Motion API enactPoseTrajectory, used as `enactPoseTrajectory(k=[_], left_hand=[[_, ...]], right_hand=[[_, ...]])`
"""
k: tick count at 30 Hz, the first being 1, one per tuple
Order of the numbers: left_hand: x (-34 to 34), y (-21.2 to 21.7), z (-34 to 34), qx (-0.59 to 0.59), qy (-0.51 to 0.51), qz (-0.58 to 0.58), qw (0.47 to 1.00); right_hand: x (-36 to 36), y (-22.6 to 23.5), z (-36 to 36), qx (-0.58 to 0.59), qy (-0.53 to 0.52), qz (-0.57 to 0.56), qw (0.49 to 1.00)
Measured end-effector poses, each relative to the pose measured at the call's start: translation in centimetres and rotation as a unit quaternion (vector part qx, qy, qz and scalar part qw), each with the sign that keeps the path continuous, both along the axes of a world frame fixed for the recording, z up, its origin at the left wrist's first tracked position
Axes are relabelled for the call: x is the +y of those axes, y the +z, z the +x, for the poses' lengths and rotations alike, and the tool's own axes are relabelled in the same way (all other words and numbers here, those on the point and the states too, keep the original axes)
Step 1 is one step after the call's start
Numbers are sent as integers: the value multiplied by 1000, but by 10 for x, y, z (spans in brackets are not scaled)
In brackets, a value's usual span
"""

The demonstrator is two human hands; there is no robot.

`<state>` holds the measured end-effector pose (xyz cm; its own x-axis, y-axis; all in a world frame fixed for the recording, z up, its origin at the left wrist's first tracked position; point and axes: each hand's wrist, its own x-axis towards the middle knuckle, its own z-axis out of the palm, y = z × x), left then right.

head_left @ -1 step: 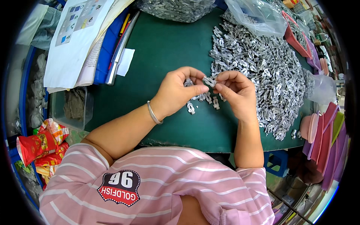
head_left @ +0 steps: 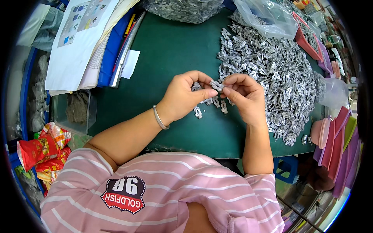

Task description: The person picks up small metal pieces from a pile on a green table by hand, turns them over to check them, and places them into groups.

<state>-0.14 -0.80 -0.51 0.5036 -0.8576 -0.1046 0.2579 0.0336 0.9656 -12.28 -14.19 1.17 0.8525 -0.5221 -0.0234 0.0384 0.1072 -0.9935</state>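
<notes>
Between my two hands is a small silvery-grey looped part (head_left: 216, 86), shaped roughly like a figure eight. My left hand (head_left: 186, 93), with a bangle on its wrist, pinches its left end between thumb and fingers. The thumb and fingertips of my right hand (head_left: 245, 95) close on its right end. Several like parts (head_left: 223, 106) lie loose on the green tabletop (head_left: 167, 50) under and beside my fingers. A few of them are partly hidden by my left fingers. Just past my right hand spreads a large heap of the same grey parts (head_left: 279, 73).
A clear bag of grey parts (head_left: 182, 9) stands at the far edge. Papers (head_left: 77, 42), a blue tray (head_left: 110, 54) and a clear plastic box (head_left: 75, 112) are on the left. A pink basket (head_left: 307, 37) sits far right; a blue stool (head_left: 286, 169) is below the table's right edge.
</notes>
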Motion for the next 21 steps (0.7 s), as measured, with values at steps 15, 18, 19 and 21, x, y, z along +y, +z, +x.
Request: enactPoseTrajectory(k=[15, 18, 19, 21], left_hand=[[3, 2, 1, 127, -50, -26, 990], [1, 5, 0, 190, -80, -33, 978], [-2, 11, 0, 276, -51, -15, 960], [-4, 15, 4, 357, -18, 3, 934]], right_hand=[[8, -9, 5, -198, -21, -146, 969], [11, -8, 5, -205, -1, -223, 953], [9, -7, 4, -203, -4, -221, 954], [2, -1, 5, -138, -16, -333, 933]])
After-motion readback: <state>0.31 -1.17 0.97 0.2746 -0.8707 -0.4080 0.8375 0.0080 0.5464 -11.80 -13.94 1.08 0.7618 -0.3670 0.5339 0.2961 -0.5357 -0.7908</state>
